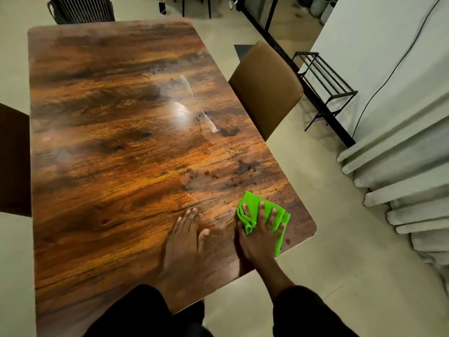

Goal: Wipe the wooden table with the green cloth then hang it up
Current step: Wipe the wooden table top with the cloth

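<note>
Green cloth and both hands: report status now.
Right hand spread flat on green cloth, near right corner of wooden table. Left hand flat on bare wood, empty. Brown spots ahead of cloth. Nothing blocking.

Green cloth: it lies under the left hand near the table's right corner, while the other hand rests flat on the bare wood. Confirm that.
Not quite. In the head view the green cloth lies under the right hand, not the left. The rest holds: it is near the right corner of the wooden table, and the other hand, the left hand, rests flat on the bare wood.
</note>
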